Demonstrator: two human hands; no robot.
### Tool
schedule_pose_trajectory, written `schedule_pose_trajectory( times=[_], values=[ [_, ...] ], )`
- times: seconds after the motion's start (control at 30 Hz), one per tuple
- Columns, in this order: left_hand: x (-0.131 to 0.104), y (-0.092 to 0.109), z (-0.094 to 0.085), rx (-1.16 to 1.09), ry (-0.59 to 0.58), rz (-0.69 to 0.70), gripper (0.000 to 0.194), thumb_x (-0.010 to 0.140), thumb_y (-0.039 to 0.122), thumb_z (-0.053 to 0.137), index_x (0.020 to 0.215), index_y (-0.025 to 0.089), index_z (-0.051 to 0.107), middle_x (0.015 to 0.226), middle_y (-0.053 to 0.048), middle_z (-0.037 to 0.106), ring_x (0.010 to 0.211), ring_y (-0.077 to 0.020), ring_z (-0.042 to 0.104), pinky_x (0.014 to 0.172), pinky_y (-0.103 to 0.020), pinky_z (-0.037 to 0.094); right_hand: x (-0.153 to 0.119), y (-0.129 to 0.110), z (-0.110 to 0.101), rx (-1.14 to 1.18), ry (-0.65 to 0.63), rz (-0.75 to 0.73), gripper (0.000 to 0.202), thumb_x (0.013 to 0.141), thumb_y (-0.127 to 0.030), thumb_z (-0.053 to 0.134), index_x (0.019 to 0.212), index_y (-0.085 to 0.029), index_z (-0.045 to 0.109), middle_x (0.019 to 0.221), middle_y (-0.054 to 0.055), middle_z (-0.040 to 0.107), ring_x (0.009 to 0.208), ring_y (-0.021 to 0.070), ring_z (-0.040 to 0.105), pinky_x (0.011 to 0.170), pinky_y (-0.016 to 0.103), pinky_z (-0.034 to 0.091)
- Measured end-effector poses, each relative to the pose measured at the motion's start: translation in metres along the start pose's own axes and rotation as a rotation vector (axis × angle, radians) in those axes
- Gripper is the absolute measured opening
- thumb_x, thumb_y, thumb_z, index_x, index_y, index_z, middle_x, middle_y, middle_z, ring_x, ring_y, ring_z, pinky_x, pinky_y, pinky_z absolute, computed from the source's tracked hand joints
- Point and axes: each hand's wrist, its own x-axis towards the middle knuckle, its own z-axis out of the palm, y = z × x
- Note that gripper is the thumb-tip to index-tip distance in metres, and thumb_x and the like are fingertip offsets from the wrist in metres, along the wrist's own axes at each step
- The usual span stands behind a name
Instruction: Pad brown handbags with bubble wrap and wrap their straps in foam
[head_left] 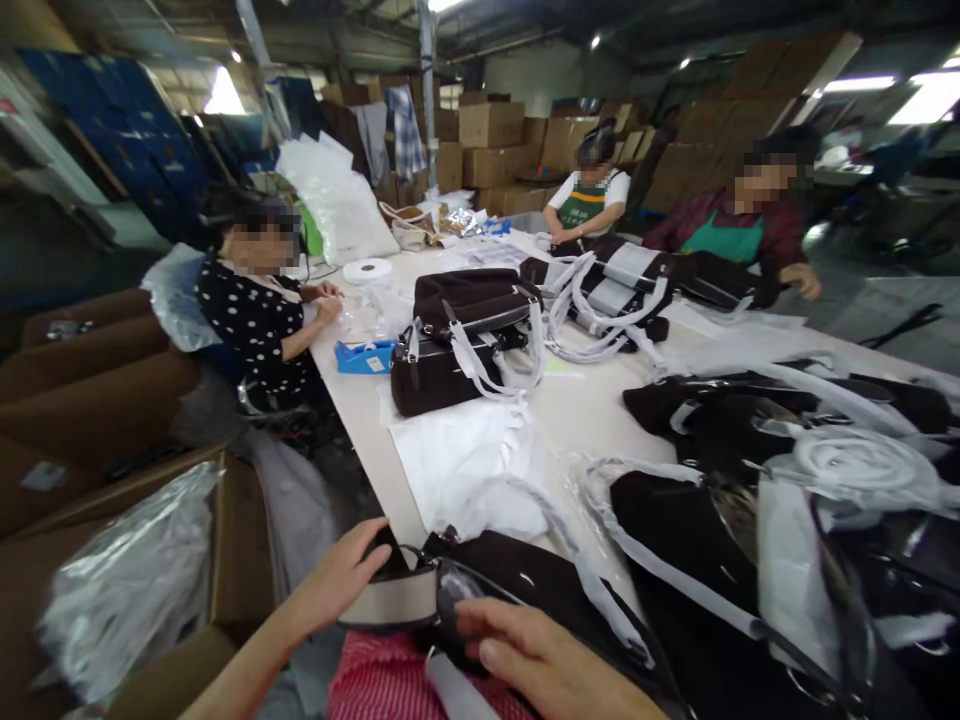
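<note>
Low in the head view, my left hand (346,572) is at the near table edge, thumb and fingers curved around the end of a cream-and-black strap piece (397,598). A dark brown bag (517,565) with a white-wrapped handle lies beside it, partly over my lap. My right hand (525,645) rests over the bag's near side, fingers extended and slightly spread; its fingertips are near the clear plastic at the bag's end. Whether they touch it is unclear.
Two stacked brown bags (469,340) stand mid-table behind white sheets (465,455). More dark bags (690,500) cover the right side. An open carton (225,560) with plastic is at left. Three people sit around the table (375,440).
</note>
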Motion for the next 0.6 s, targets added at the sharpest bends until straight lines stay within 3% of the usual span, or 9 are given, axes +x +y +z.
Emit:
schedule_pose_trajectory(
  times=[0.1,0.17,0.23,0.3,0.33,0.4,0.5,0.6],
  values=[
    [0.004,-0.044,0.007,-0.080,0.230,-0.167,0.071,0.081,0.057,0.044,0.132,0.008,0.051,0.148,-0.021,0.046,0.141,-0.0315,0.038,0.120,-0.045,0.021,0.040,0.009,0.008,-0.195,0.053,0.071,0.028,0.088,-0.026,0.048,0.108,-0.016,0.065,0.100,0.009,0.064,0.079,0.0187,0.060,0.064,0.027,0.050],
    [0.000,-0.071,0.017,-0.258,0.276,-0.339,0.075,0.078,0.064,0.046,0.130,0.010,0.050,0.149,-0.022,0.044,0.142,-0.0335,0.036,0.117,-0.047,0.026,0.051,0.012,0.012,-0.163,0.006,0.099,0.022,0.086,-0.024,0.048,0.099,-0.016,0.064,0.081,0.002,0.056,0.066,0.0148,0.053,0.055,0.024,0.046],
    [-0.010,-0.088,0.031,-0.591,0.157,-0.515,0.075,0.073,0.073,0.053,0.122,0.017,0.054,0.138,-0.020,0.055,0.133,-0.0370,0.047,0.102,-0.050,0.042,0.052,0.011,0.014,-0.096,-0.059,0.078,0.018,0.085,-0.025,0.050,0.094,-0.018,0.063,0.076,-0.002,0.050,0.064,0.0129,0.050,0.055,0.023,0.046],
    [-0.022,-0.091,0.043,-0.955,-0.004,-0.590,0.070,0.064,0.075,0.066,0.107,0.020,0.060,0.109,-0.013,0.069,0.107,-0.0340,0.063,0.080,-0.042,0.052,0.046,0.010,0.014,-0.080,-0.060,0.055,0.016,0.085,-0.029,0.050,0.089,-0.018,0.061,0.077,-0.001,0.052,0.066,0.0126,0.052,0.057,0.022,0.046],
    [-0.027,-0.087,0.046,-1.107,-0.044,-0.573,0.066,0.060,0.071,0.073,0.100,0.020,0.061,0.091,-0.007,0.070,0.089,-0.0281,0.067,0.071,-0.035,0.052,0.042,0.010,0.013,-0.090,-0.038,0.056,0.016,0.086,-0.031,0.050,0.088,-0.019,0.061,0.077,-0.001,0.055,0.066,0.0127,0.053,0.057,0.022,0.045],
    [-0.035,-0.071,0.042,-1.333,-0.018,-0.476,0.057,0.056,0.061,0.083,0.087,0.018,0.062,0.065,0.003,0.059,0.061,-0.0144,0.057,0.057,-0.024,0.045,0.036,0.013,0.009,-0.121,0.037,0.075,0.019,0.088,-0.035,0.049,0.089,-0.019,0.059,0.076,0.000,0.058,0.065,0.0131,0.054,0.053,0.021,0.042],
    [-0.045,-0.030,0.015,-1.470,0.006,-0.342,0.050,0.057,0.056,0.086,0.078,0.017,0.061,0.056,0.008,0.046,0.048,-0.0064,0.041,0.050,-0.019,0.036,0.030,0.017,0.008,-0.128,0.099,0.047,0.032,0.087,-0.036,0.050,0.114,-0.021,0.057,0.080,0.000,0.063,0.066,0.0141,0.058,0.052,0.021,0.041],
    [-0.057,0.026,-0.011,-1.327,-0.024,-0.207,0.046,0.067,0.056,0.082,0.079,0.017,0.062,0.061,0.006,0.051,0.051,-0.0070,0.045,0.050,-0.018,0.036,0.032,0.013,0.014,-0.139,0.058,-0.022,0.089,0.072,-0.028,0.066,0.152,-0.025,0.027,0.094,0.002,0.069,0.070,0.0168,0.064,0.061,0.024,0.048]
  ],
)
